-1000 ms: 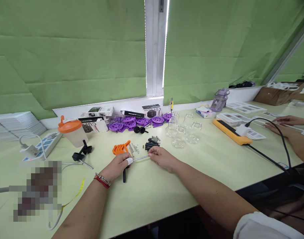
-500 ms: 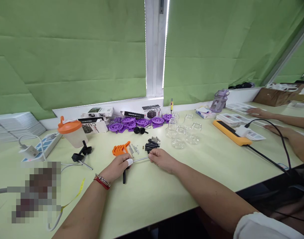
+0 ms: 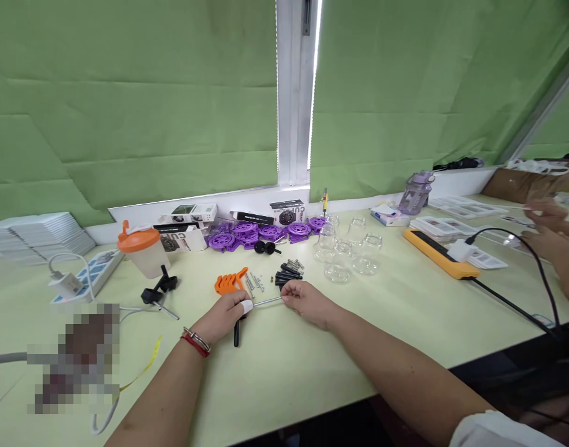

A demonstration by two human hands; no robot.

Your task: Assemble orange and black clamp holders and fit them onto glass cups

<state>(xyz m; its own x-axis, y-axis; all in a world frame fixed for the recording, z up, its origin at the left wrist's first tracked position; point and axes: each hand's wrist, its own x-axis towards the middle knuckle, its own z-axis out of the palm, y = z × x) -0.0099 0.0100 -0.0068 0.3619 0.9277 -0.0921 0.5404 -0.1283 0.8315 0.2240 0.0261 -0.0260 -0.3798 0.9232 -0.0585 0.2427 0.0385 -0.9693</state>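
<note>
My left hand [image 3: 226, 316] is closed around a black part, whose black bar [image 3: 236, 334] sticks out below the fingers. From that grip a thin metal rod [image 3: 267, 302] runs right, its far end pinched in the fingertips of my right hand [image 3: 307, 302]. How the rod meets the black part is hidden by my left fingers. Just beyond my hands lie orange handle-shaped pieces [image 3: 231, 280], small metal pins and screws [image 3: 255, 283], black tubular pieces [image 3: 288, 274] and springs [image 3: 295, 264].
Purple wheel-like parts [image 3: 246, 234], cartons [image 3: 184, 239] and black round knobs [image 3: 264, 247] line the back. Clear glass jars [image 3: 338, 268] stand right of them. Black rod assemblies [image 3: 158, 288] and an orange-lidded cup [image 3: 145, 251] are left. Rightward are an orange power strip [image 3: 438, 256] and another person's hands [image 3: 545, 233].
The view has shifted slightly, so everything sits a little lower and to the right. Both my hands keep their hold on the rod and black part. The other person's hands have moved.
</note>
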